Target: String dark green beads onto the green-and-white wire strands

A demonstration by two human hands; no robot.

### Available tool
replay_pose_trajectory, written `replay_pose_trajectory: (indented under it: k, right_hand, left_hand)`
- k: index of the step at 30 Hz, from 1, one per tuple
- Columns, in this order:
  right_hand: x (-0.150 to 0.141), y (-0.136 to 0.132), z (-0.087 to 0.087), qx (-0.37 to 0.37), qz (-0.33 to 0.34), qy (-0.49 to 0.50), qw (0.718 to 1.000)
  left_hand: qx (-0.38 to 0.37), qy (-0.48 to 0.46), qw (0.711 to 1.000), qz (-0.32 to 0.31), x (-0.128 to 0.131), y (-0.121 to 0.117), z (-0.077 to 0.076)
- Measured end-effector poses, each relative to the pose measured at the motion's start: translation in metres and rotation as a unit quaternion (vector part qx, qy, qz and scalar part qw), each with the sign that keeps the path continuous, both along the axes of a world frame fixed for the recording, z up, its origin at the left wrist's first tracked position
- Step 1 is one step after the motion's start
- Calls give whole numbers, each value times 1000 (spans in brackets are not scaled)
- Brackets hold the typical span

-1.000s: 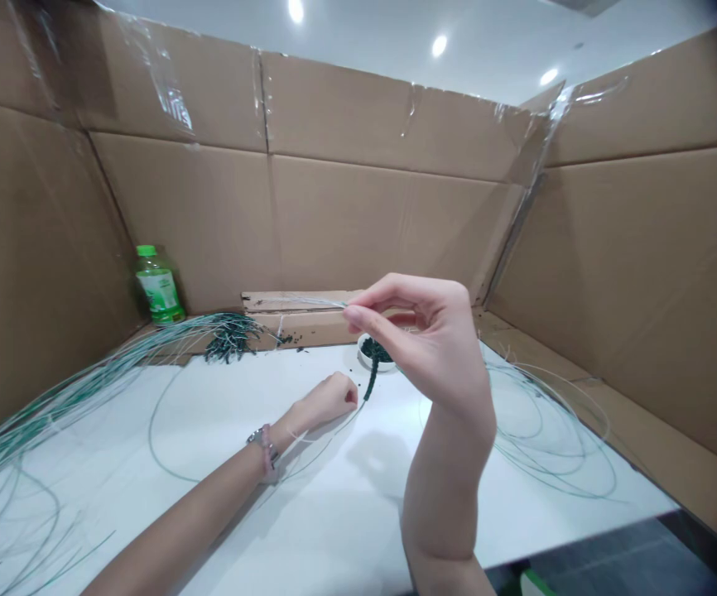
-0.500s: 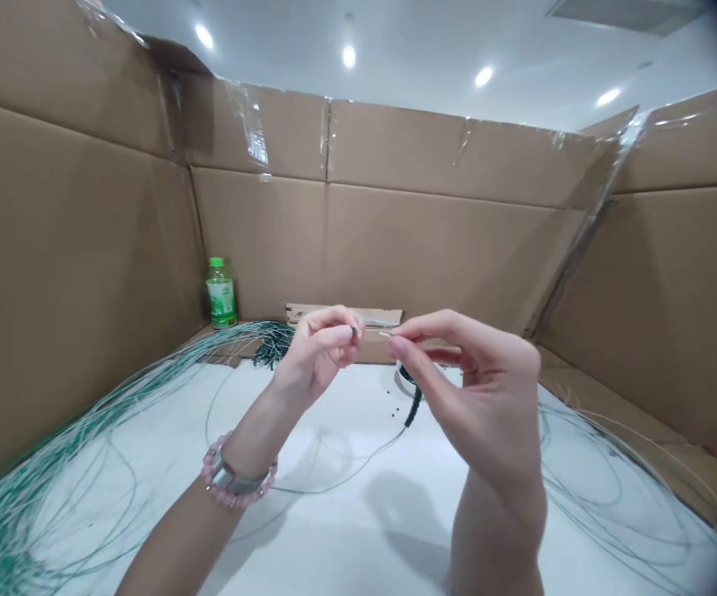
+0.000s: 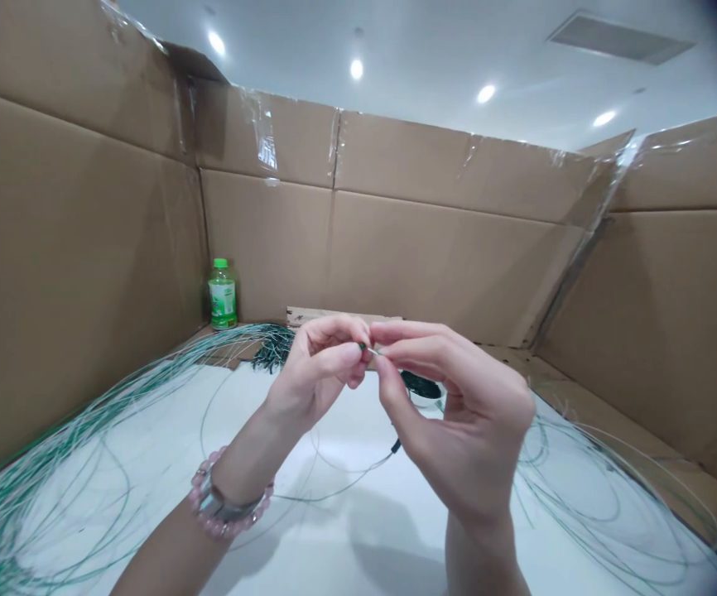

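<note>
While the left hand (image 3: 312, 374) pinches a small dark bead (image 3: 363, 347) between thumb and finger, the right hand (image 3: 486, 439) pinches a pale strand tip (image 3: 373, 353) right at it — whether threaded is unclear — above the white tabletop (image 3: 309, 555). Partly behind the right hand sits a white bowl (image 3: 425, 402) of dark green beads (image 3: 419, 383).

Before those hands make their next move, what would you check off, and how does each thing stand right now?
1. Small dark piece pinched in the left hand: ok.
2. Pale strand gripped at the right hand's fingertips: ok.
3. Strand end through the piece: cannot tell, too small.
4. White bowl fully in view: not ok, the right hand partly hides it.
5. Green bottle upright and apart from both hands: ok.
</note>
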State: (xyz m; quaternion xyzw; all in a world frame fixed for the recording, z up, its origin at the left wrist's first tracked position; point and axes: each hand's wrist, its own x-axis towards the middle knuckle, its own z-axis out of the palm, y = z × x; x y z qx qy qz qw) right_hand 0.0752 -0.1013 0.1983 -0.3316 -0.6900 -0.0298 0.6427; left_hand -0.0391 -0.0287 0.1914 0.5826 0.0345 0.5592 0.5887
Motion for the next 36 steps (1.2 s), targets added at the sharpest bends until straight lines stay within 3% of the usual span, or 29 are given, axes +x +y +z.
replay_pose_trajectory:
  k: [5,17,23,27,36]
  right_hand:
    - [0,-2,1,-4,1,-13,1000]
    - [5,-3,0,-3,-18,-48,999]
    - [6,-3,0,-19,-15,-64,998]
    - [7,-2,1,-33,3,-62,998]
    - [8,4,1,-17,51,-17,998]
  left_hand:
    - [53,1,999,-4,-2,2,-1]
    - [163,33,985,54,-10,11,-5]
    - [231,83,959,143,-20,2,-1]
    - [273,128,939,165,-27,-2,2]
    - [208,96,964,137,-26,0,2]
